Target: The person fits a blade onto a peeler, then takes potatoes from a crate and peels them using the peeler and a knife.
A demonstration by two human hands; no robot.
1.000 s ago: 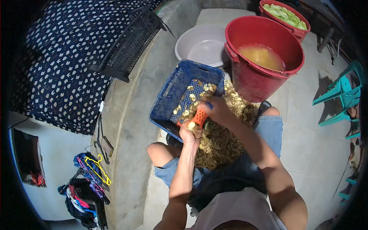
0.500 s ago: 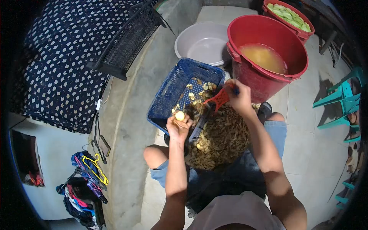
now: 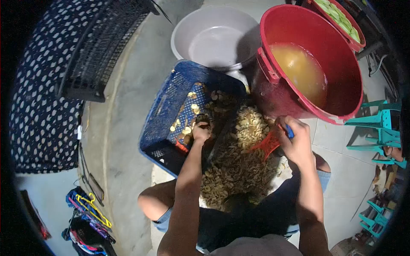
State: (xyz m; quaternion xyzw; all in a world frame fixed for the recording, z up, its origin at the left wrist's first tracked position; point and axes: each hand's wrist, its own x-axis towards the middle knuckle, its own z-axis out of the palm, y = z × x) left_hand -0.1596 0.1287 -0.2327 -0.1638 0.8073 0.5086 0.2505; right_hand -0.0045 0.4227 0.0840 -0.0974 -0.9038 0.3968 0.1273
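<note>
The left hand (image 3: 201,133), fingers curled, reaches down inside the blue crate (image 3: 159,117) among pale pieces (image 3: 186,130), its hold too dark to tell, while the right hand (image 3: 297,141) is clamped on the orange tool (image 3: 269,143) above the pile (image 3: 226,177). The step looks like picking from the crate, so lifting out calls for clearing its rim; the red bucket (image 3: 270,94) crowds the far right, and floor (image 3: 348,183) at right gives elbow room

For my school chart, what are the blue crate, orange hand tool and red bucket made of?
Blue crate: probably plastic, dull, with moulded mesh walls.
Orange hand tool: maybe plastic, evenly coloured; blur hides its finish.
Red bucket: likely smooth plastic; its side handle looks moulded on.
</note>
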